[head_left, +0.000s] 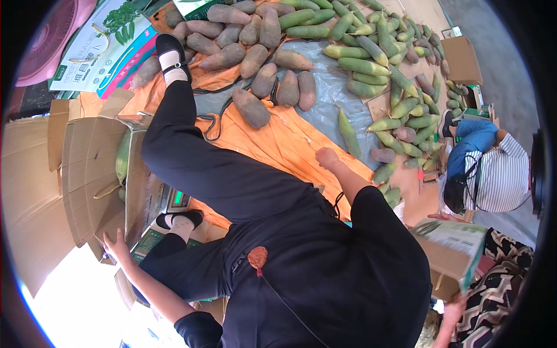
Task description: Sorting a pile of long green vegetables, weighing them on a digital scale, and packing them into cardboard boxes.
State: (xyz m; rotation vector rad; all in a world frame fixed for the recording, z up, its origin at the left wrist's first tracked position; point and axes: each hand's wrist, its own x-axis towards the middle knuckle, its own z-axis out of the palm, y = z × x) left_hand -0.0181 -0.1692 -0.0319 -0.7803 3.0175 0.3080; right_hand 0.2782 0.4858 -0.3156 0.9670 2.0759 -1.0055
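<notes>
Black clothing fills the lower middle of the view, with a small brown pendant (257, 256) on a cord lying against it. Person seated on the floor, one leg stretched up-left to a black shoe (172, 55) with white sock, the other leg folded, foot (181, 220) near a scale (177, 199).

Left hand (116, 243): arm comes from the lower edge, bent at the elbow, forearm angling up-left. Hand rests on the lower edge of an open cardboard box (87, 174), fingers spread loosely over the flap, touching it, not clamped around anything. A green melon (122, 156) lies inside the box, above the hand.

Right hand (326, 157): arm reaches up and away from the body, forearm bare, nearly straight. Hand curled into a loose fist, pressed down on the orange tarp (278, 139); cannot tell whether anything sits inside the fist. Nearest to it are a green melon (348, 133) just up-right and a brown one (383, 155) to the right, both apart from the hand.

Brown tubers (255, 64) heaped on the tarp beyond; green melons (371, 64) piled to the right on a grey plastic sheet (325, 87).

Another person in a striped shirt (502, 174) sits at right. Someone's hand holds a box (452, 255) at lower right.
</notes>
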